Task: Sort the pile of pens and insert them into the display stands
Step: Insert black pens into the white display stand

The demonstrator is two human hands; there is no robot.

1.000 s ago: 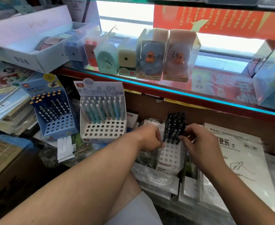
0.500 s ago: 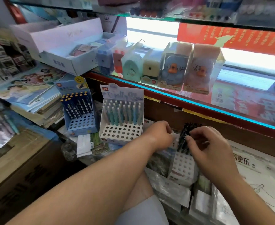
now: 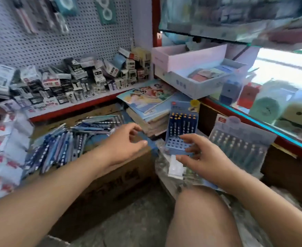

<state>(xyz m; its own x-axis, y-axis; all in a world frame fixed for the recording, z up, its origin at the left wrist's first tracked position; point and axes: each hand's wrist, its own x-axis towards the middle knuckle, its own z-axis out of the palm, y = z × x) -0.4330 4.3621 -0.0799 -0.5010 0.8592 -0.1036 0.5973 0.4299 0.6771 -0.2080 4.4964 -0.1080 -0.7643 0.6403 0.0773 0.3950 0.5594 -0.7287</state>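
Left of centre, pens (image 3: pixel 66 139): a loose pile of slim blue, navy and pale barrels, fanned and overlapping on top of a cardboard box (image 3: pixel 111 179).
Handling: probably light, stiff and smooth, so apt to roll or slide off the heap. Best pinched one at a time at mid-barrel, then steered tip-down into a hole.
Left hand (image 3: pixel 127 143): hovers just right of the pile, fingers loosely spread and curved, holding nothing.
Blue stand (image 3: pixel 175 145): upright, right of the box. Yellow-capped pens fill the far rows and the near holes are empty. It looks like light card and may tip if pushed.
Right hand (image 3: pixel 205 157): at the stand's near edge, fingers spread and empty. I cannot tell whether they touch it.
Pale stand (image 3: pixel 226 121): farther right, holding rows of pale pens.
Books (image 3: pixel 146 107): stacked just beyond the blue stand.
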